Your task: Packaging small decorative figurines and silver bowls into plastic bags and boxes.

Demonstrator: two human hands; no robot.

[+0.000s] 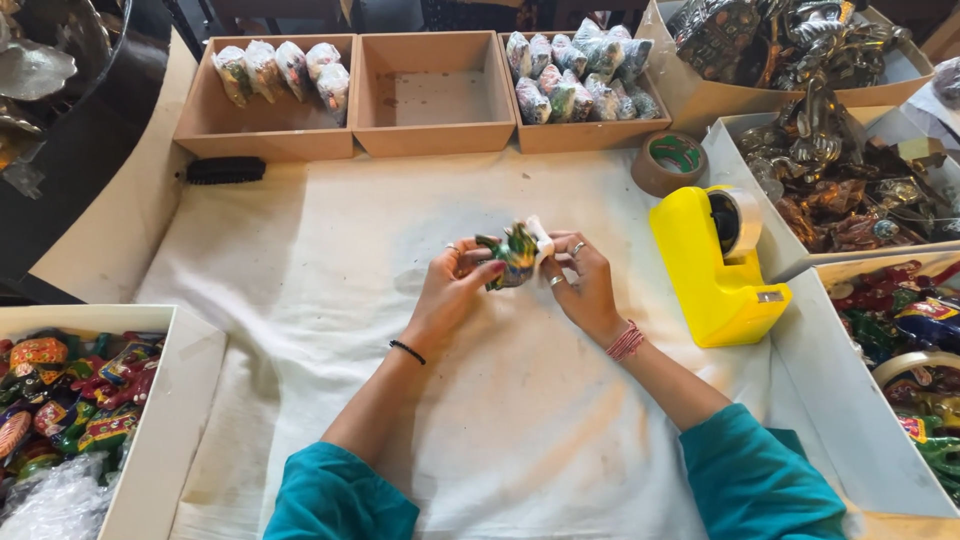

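Here, painted figurine (512,256) sits between both hands' grip.

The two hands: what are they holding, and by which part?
Both hold one small painted figurine. The left hand grips its lower left side; the right hand pinches the white wrapping at its upper right.

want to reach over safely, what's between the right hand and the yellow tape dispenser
Nothing: in the head view only bare white cloth separates the right hand from the yellow tape dispenser.
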